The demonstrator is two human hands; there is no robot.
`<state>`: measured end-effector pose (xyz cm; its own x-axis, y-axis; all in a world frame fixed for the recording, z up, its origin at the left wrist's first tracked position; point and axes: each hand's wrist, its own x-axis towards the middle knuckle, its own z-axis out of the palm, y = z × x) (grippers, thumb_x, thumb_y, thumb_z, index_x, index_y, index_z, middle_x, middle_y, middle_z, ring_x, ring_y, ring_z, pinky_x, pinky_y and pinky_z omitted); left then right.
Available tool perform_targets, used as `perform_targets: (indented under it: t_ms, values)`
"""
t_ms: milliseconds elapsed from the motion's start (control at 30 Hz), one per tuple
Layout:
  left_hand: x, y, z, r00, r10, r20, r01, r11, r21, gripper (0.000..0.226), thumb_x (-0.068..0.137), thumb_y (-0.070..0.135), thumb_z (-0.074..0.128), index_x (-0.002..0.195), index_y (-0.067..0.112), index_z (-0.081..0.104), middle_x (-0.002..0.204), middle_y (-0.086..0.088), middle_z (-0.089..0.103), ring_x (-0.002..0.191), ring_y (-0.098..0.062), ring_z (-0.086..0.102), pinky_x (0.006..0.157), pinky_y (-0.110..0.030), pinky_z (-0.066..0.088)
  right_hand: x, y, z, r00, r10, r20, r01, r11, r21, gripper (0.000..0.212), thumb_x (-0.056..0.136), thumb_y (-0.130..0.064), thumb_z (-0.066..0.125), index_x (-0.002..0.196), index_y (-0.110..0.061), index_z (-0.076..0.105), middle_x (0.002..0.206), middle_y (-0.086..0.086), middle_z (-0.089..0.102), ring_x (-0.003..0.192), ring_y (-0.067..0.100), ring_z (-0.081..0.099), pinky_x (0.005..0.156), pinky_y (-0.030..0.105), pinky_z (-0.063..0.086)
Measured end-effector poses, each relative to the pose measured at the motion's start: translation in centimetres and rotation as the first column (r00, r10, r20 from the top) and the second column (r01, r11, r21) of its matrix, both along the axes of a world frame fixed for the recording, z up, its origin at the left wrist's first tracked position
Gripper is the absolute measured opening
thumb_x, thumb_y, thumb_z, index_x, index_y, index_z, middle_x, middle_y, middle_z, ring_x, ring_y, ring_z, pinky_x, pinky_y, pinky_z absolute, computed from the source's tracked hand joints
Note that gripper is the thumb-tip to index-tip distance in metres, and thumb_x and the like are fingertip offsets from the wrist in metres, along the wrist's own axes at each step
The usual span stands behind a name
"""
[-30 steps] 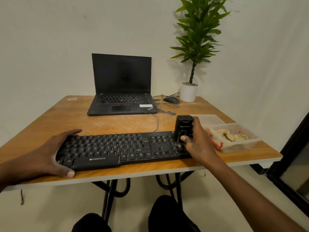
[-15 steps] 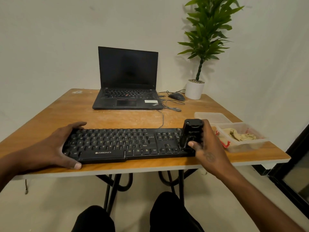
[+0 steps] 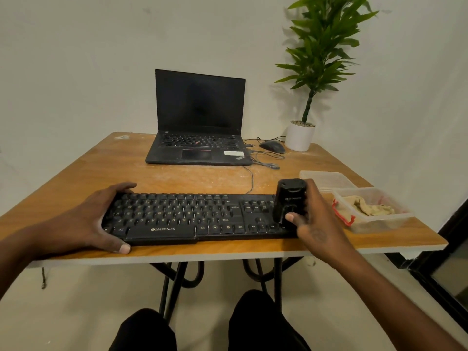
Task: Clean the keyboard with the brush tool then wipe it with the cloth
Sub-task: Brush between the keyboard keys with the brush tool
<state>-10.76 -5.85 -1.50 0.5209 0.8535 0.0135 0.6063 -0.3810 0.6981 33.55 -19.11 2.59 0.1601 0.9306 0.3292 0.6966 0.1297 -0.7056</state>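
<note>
While gripping a boxy black brush tool (image 3: pixel 290 202), the right hand (image 3: pixel 315 224) rests it on the keyboard (image 3: pixel 192 215).

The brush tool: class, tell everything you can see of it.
The brush tool is a squat black block, plastic by its look, with a faint logo on its front. It stands upright on the right end of the keyboard. The right hand grips it, thumb on its front. Its bristles are hidden.

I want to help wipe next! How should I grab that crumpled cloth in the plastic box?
Pinch a raised fold of the crumpled beige cloth from straight above. The clear plastic box has walls all round and is open only on top, so a sideways reach is likely blocked.
</note>
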Motion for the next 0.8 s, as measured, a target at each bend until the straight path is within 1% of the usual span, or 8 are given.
perform_targets:
  t_ms: [67, 233, 367, 467, 533, 600, 700, 800]
  values:
    - [0.0, 0.1, -0.1, 1.000, 0.002, 0.002, -0.002, 1.000, 0.006, 0.139, 0.035, 0.077, 0.097, 0.150, 0.071, 0.019, 0.149, 0.027, 0.037, 0.132, 0.002, 0.041, 0.110, -0.040, 0.043, 0.5, -1.7, -0.5, 1.000, 0.002, 0.007, -0.002, 0.999, 0.035, 0.059, 0.090, 0.003, 0.066, 0.120, -0.039, 0.039, 0.108, -0.032, 0.055, 0.097, -0.027, 0.051, 0.079, 0.011, 0.041]
    - [0.1, 0.1, 0.0, 1.000, 0.002, 0.000, -0.002, 1.000, 0.006, 0.140, 0.034, 0.078, 0.097, 0.151, 0.070, 0.020, 0.150, 0.024, 0.037, 0.132, -0.001, 0.042, 0.110, -0.042, 0.045, 1.6, -2.4, -0.5, 0.994, -0.110, -0.010, 0.110, 0.992, 0.067, 0.058, 0.089, 0.001, 0.068, 0.121, -0.037, 0.038, 0.110, -0.023, 0.056, 0.108, 0.006, 0.057, 0.093, 0.038, 0.052]
    - [0.0, 0.0, 0.0, 1.000, 0.009, -0.006, -0.009, 1.000, 0.000, 0.141, 0.034, 0.078, 0.097, 0.151, 0.069, 0.020, 0.151, 0.022, 0.037, 0.132, -0.005, 0.043, 0.111, -0.045, 0.047, -0.5, -1.7, -1.1, 0.995, -0.096, -0.014, 0.097, 0.991, 0.088, 0.057, 0.089, 0.004, 0.067, 0.128, -0.027, 0.040, 0.104, -0.023, 0.057, 0.094, -0.013, 0.056, 0.076, 0.013, 0.051]
    - [0.0, 0.1, 0.0, 1.000, 0.006, -0.013, -0.005, 1.000, 0.007, 0.139, 0.035, 0.077, 0.098, 0.150, 0.070, 0.021, 0.150, 0.022, 0.038, 0.131, -0.005, 0.044, 0.110, -0.045, 0.047, -1.7, -1.6, -1.9, 0.999, -0.032, -0.001, 0.032, 0.997, 0.067, 0.057, 0.089, 0.008, 0.065, 0.124, -0.029, 0.040, 0.101, -0.020, 0.061, 0.092, -0.023, 0.055, 0.069, 0.002, 0.046]
    - [0.0, 0.1, 0.0, 1.000, 0.003, -0.010, -0.003, 1.000, 0.005, 0.139, 0.034, 0.078, 0.097, 0.150, 0.070, 0.021, 0.149, 0.026, 0.037, 0.131, -0.003, 0.044, 0.108, -0.041, 0.046, -0.9, -1.9, -1.8, 0.999, -0.050, -0.012, 0.051, 0.996, 0.070, 0.058, 0.088, 0.009, 0.066, 0.123, -0.029, 0.040, 0.102, -0.022, 0.060, 0.095, -0.025, 0.054, 0.071, 0.000, 0.044]
    - [0.1, 0.0, 0.0, 1.000, 0.000, 0.001, 0.000, 1.000, 0.003, 0.138, 0.034, 0.077, 0.097, 0.150, 0.070, 0.022, 0.148, 0.028, 0.037, 0.131, -0.001, 0.043, 0.107, -0.038, 0.046, 0.6, -2.5, -1.4, 0.994, -0.106, -0.028, 0.109, 0.989, 0.104, 0.060, 0.087, 0.007, 0.067, 0.123, -0.032, 0.039, 0.107, -0.023, 0.059, 0.102, -0.017, 0.056, 0.075, 0.002, 0.043]
    - [0.0, 0.1, -0.1, 1.000, 0.007, 0.006, -0.007, 1.000, 0.003, 0.140, 0.034, 0.076, 0.098, 0.151, 0.069, 0.023, 0.150, 0.023, 0.038, 0.133, -0.005, 0.044, 0.111, -0.043, 0.046, 1.1, -2.3, -1.1, 0.986, -0.154, -0.060, 0.161, 0.977, 0.138, 0.063, 0.087, 0.005, 0.068, 0.124, -0.036, 0.038, 0.113, -0.015, 0.060, 0.104, -0.004, 0.057, 0.083, 0.018, 0.046]
    - [-0.1, 0.2, -0.1, 1.000, 0.002, -0.002, -0.002, 1.000, 0.003, 0.140, 0.034, 0.077, 0.098, 0.151, 0.068, 0.022, 0.150, 0.022, 0.038, 0.133, -0.006, 0.044, 0.112, -0.047, 0.047, -1.7, -1.3, -1.8, 0.992, -0.104, -0.071, 0.110, 0.989, 0.096, 0.060, 0.089, 0.008, 0.064, 0.129, -0.030, 0.040, 0.107, -0.019, 0.059, 0.096, -0.013, 0.057, 0.069, 0.011, 0.050]
